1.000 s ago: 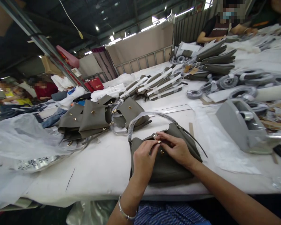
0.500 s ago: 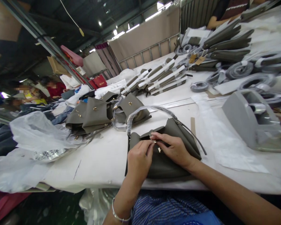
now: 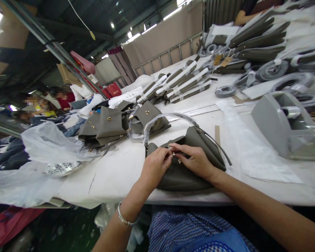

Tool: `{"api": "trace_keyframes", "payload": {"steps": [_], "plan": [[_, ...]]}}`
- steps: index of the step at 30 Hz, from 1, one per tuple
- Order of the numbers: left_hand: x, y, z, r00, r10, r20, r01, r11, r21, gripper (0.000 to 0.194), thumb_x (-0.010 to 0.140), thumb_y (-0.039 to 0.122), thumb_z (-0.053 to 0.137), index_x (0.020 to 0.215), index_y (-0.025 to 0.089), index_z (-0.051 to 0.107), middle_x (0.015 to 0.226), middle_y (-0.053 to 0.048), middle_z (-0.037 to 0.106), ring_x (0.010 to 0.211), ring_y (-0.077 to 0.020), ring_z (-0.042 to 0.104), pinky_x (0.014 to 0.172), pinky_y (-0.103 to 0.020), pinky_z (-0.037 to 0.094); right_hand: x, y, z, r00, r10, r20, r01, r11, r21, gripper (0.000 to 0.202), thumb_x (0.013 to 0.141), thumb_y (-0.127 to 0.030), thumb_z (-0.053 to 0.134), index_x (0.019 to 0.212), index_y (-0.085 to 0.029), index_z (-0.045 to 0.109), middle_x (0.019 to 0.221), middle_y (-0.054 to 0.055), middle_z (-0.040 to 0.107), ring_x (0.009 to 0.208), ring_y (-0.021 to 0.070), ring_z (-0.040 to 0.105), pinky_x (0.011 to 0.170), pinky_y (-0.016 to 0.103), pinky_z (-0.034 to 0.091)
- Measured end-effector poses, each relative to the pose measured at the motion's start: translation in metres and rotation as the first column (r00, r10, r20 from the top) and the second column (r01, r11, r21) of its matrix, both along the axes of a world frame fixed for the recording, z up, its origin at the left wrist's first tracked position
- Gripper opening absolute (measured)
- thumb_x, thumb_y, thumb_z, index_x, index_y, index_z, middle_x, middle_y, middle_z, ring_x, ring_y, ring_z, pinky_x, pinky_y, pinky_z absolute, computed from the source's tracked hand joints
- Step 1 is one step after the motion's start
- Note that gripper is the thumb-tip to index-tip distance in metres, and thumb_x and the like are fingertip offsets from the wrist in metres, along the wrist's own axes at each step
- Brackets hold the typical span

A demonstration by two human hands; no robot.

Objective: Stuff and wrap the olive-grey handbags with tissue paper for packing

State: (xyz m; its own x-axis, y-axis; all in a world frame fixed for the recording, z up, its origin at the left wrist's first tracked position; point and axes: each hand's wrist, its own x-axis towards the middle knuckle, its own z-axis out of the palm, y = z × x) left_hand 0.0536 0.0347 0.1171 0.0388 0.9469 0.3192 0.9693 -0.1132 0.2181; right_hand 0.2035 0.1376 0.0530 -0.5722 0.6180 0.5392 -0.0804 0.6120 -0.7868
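Observation:
An olive-grey handbag point(image 3: 183, 182) lies at the table's front edge, its strap point(image 3: 173, 115) wrapped in clear film and arched behind it. My left hand point(image 3: 154, 166) is closed in a pinch at the bag's top middle, on the front edge near a small gold metal piece point(image 3: 173, 154). From the right, my right hand point(image 3: 196, 162) pinches the same spot, thumb below and fingers above. The fingertips of both hands almost meet and partly hide what they grip. Just under the right thumb shows a gold clasp point(image 3: 179, 161) on the bag's front.
More olive bags point(image 3: 105, 126) stand behind to the left, beside a clear plastic bag point(image 3: 49, 143). A grey tape dispenser point(image 3: 269, 129) is on the right, near coiled straps point(image 3: 271, 71). Wrapped pieces point(image 3: 178, 84) lie at the back of the white table point(image 3: 112, 178). Other people sit far left.
Both hands stay at the bag's top middle, still pinching. My left wrist has swung outward to the left, and the view has shifted slightly.

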Motion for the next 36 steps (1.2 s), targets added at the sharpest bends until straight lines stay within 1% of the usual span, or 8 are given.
{"api": "trace_keyframes", "payload": {"steps": [4,7,10,13,16,20,29,36], "plan": [[0.002,0.001,0.001,0.954,-0.038,-0.297,0.061,0.996,0.067,0.015,0.099,0.021,0.046,0.092,0.018,0.058,0.086,-0.005,0.063,0.082,-0.0181,0.062,0.075,-0.028,0.049,0.001,0.0,-0.001,1.0,0.01,-0.006,-0.01,1.0,-0.003,0.046,0.087,-0.018,0.06,0.131,-0.031,0.062,0.115,-0.003,0.073,0.102,0.0199,0.07,0.099,0.033,0.055],[-0.002,0.001,0.001,0.917,-0.111,-0.383,0.147,0.987,0.065,0.018,0.1,0.019,0.04,0.1,0.017,0.058,0.097,-0.007,0.064,0.091,-0.0192,0.062,0.084,-0.031,0.049,0.001,0.0,-0.001,1.0,0.007,-0.015,-0.007,1.0,0.007,0.045,0.088,-0.018,0.061,0.131,-0.03,0.062,0.116,-0.002,0.072,0.103,0.0204,0.07,0.099,0.034,0.055],[-0.006,0.001,0.002,0.933,-0.137,-0.332,0.169,0.983,0.07,0.017,0.1,0.02,0.04,0.101,0.018,0.057,0.097,-0.007,0.064,0.091,-0.0186,0.062,0.083,-0.03,0.05,0.0,0.0,-0.002,1.0,0.012,-0.018,-0.012,1.0,0.012,0.043,0.088,-0.018,0.061,0.13,-0.029,0.064,0.115,-0.001,0.073,0.102,0.0204,0.07,0.098,0.035,0.055],[-0.008,0.003,0.001,0.969,-0.109,-0.224,0.128,0.989,0.076,0.015,0.1,0.021,0.042,0.096,0.019,0.056,0.09,-0.004,0.064,0.084,-0.017,0.062,0.075,-0.027,0.05,-0.002,0.001,-0.003,0.999,0.037,-0.038,-0.037,0.999,-0.003,0.044,0.087,-0.016,0.063,0.13,-0.027,0.063,0.114,0.001,0.073,0.102,0.0201,0.07,0.1,0.035,0.055],[-0.009,0.01,-0.003,0.997,-0.071,-0.022,0.072,0.994,0.077,0.009,0.097,0.019,0.048,0.092,0.021,0.056,0.088,-0.002,0.064,0.08,-0.015,0.061,0.073,-0.026,0.048,-0.006,0.003,-0.007,0.996,0.065,-0.06,-0.068,0.996,-0.06,0.052,0.085,-0.013,0.062,0.135,-0.027,0.058,0.123,0.003,0.068,0.106,0.0194,0.068,0.099,0.034,0.055],[-0.011,0.019,-0.008,0.978,-0.042,0.202,0.036,0.999,0.034,0.007,0.091,0.016,0.054,0.088,0.021,0.055,0.084,0.001,0.064,0.076,-0.0135,0.061,0.073,-0.025,0.047,-0.012,0.007,-0.01,0.991,0.093,-0.094,-0.104,0.988,-0.116,0.053,0.081,-0.011,0.064,0.132,-0.027,0.06,0.14,0.006,0.055,0.122,0.0222,0.059,0.098,0.034,0.056],[-0.022,0.029,-0.014,0.955,-0.115,0.272,0.135,0.989,-0.057,0.005,0.089,0.02,0.059,0.088,0.021,0.054,0.08,0.003,0.065,0.071,-0.0104,0.061,0.065,-0.02,0.047,-0.012,0.01,-0.01,0.996,0.04,-0.078,-0.047,0.995,-0.084,0.037,0.079,-0.013,0.069,0.114,-0.026,0.072,0.122,0.005,0.069,0.117,0.023,0.062,0.106,0.039,0.048],[-0.009,0.023,-0.01,0.988,-0.068,0.139,0.064,0.997,0.031,0.007,0.092,0.018,0.054,0.085,0.021,0.053,0.081,0.001,0.06,0.077,-0.0147,0.059,0.071,-0.025,0.044,-0.01,0.007,-0.006,0.995,0.045,-0.089,-0.049,0.998,-0.044,0.04,0.082,-0.014,0.063,0.12,-0.025,0.069,0.123,0.004,0.069,0.116,0.0225,0.063,0.107,0.039,0.047]]}}
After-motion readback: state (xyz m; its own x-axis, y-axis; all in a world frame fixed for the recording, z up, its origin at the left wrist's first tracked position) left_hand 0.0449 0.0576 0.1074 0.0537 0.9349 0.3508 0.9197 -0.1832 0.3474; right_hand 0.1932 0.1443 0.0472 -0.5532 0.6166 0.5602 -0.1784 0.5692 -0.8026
